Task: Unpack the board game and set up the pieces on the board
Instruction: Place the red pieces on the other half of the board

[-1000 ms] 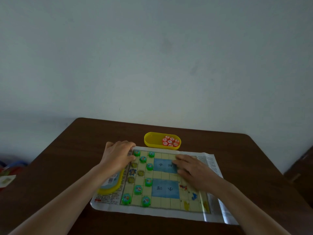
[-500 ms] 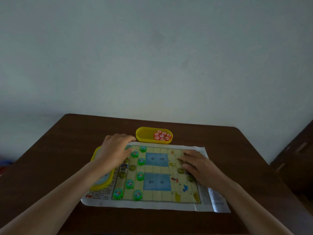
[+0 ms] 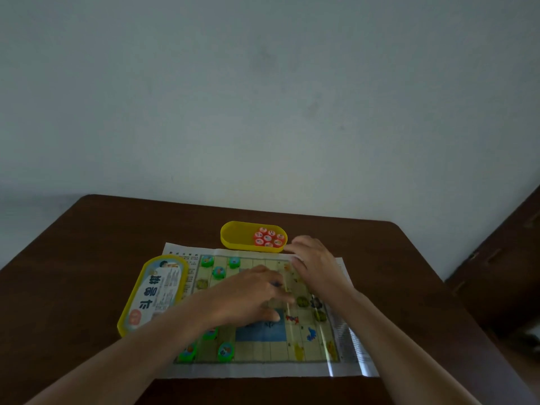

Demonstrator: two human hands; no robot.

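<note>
Looking down through the head camera, I see the paper board (image 3: 258, 350) spread flat on the brown counter (image 3: 87, 273). My left hand (image 3: 251, 296) lies over the board's middle, fingers stretched out and resting on the squares, holding nothing. My right hand (image 3: 317, 266) sits at the board's far right corner, its fingertips (image 3: 292, 246) just beside the right end of the yellow tray (image 3: 233, 244). It is blurred, so I cannot tell whether it pinches anything. The red pieces (image 3: 268, 238) are clustered in the tray's right half. Green pieces (image 3: 218, 271) stand on the board's left columns. The yellow labelled lid (image 3: 155, 293) lies along the board's left edge.
</note>
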